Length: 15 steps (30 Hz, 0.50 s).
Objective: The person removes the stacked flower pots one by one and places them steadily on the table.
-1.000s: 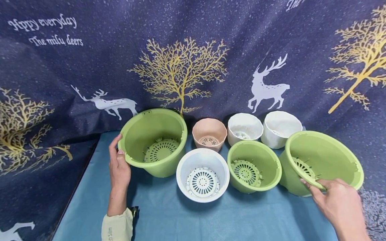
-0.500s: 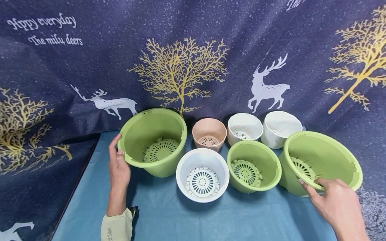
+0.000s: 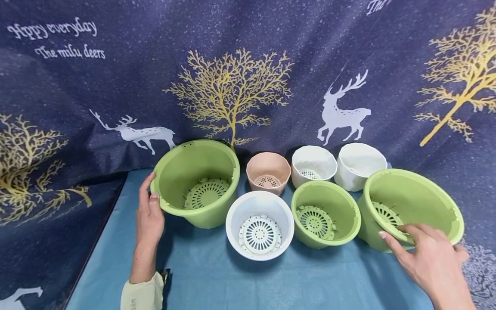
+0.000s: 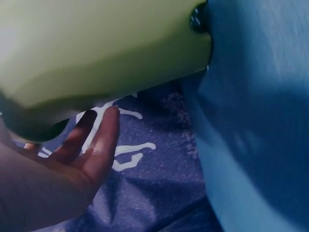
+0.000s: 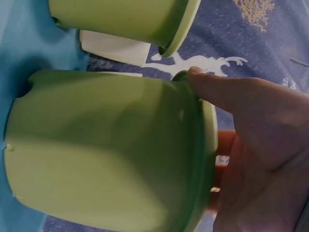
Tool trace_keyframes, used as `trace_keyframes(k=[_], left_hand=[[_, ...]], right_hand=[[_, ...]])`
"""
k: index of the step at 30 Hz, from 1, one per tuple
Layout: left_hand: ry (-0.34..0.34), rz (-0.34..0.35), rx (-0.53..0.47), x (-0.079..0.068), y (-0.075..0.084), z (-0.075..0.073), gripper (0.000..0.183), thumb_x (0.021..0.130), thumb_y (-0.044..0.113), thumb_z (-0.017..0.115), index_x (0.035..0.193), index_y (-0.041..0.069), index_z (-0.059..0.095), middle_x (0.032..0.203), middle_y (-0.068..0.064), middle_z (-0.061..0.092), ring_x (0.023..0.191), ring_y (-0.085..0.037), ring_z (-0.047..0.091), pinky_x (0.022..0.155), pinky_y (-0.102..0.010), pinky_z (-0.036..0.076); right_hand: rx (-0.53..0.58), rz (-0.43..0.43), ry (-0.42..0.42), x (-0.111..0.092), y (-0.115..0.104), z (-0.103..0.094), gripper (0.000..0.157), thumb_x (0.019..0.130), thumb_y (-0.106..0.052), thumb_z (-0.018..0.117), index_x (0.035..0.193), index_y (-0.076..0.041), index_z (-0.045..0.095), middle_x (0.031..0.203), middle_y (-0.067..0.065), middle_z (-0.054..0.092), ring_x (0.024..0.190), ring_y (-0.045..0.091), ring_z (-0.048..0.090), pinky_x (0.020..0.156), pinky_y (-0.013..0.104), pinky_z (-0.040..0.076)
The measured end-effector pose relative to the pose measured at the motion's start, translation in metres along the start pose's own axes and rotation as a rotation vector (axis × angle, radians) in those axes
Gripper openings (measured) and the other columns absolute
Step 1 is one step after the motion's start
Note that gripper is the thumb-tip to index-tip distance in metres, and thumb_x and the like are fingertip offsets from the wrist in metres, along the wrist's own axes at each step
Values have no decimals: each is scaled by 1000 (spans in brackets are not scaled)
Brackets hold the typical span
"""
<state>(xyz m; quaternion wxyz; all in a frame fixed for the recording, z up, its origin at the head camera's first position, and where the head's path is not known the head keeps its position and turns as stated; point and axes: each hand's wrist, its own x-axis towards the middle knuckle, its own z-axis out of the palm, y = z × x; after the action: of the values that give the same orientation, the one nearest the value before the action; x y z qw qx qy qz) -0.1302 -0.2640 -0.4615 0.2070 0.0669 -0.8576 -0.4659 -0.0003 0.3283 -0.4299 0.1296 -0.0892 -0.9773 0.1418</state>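
Observation:
In the head view, my left hand [image 3: 149, 219] touches the left rim of a large green plastic planter pot [image 3: 211, 217]. The left wrist view shows loosely extended fingers [image 4: 106, 137] beside its wall. A matching large green pot [image 3: 420, 196] stands at the right, where my right hand [image 3: 430, 258] lies over the near rim. That hand's fingers reach inside, and its thumb [image 5: 215, 87] meets the rim edge in the right wrist view; the fingertips are hidden. Between the pots stand a pale blue-white pot [image 3: 236, 224] and a smaller green pot [image 3: 325, 189].
Behind stand a pink faceted pot [image 3: 269, 161] and two white faceted pots [image 3: 314, 157], near the dark blue printed backdrop [image 3: 271, 86]. Blue cloth [image 3: 240, 284] covers the table, whose left edge [image 3: 104, 219] shows. All pots have slotted or perforated bottoms where visible.
My right hand has loosened on the right pot's rim, its fingers shifting slightly up and left. My left wrist has moved slightly left. The pots stay nearly in place.

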Motion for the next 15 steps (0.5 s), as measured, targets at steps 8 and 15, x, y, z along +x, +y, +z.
trace_keyframes(k=[8, 15], left_hand=[[-124, -38, 121, 1, 11, -22, 55, 114, 33, 35, 166, 48, 29, 163, -16, 46, 139, -45, 51, 101, -65, 40], [-83, 64, 225, 6, 23, -37, 59, 107, 26, 55, 164, 34, 43, 160, -12, 49, 138, -39, 53, 103, -57, 45]], right_hand=[[40, -70, 70, 8, -11, -9, 63, 92, -50, 78, 133, -3, 68, 132, 30, 63, 116, 57, 50, 96, 83, 20], [143, -201, 220, 29, -21, -7, 72, 92, -42, 79, 149, -3, 59, 137, 33, 59, 118, 61, 51, 97, 73, 34]])
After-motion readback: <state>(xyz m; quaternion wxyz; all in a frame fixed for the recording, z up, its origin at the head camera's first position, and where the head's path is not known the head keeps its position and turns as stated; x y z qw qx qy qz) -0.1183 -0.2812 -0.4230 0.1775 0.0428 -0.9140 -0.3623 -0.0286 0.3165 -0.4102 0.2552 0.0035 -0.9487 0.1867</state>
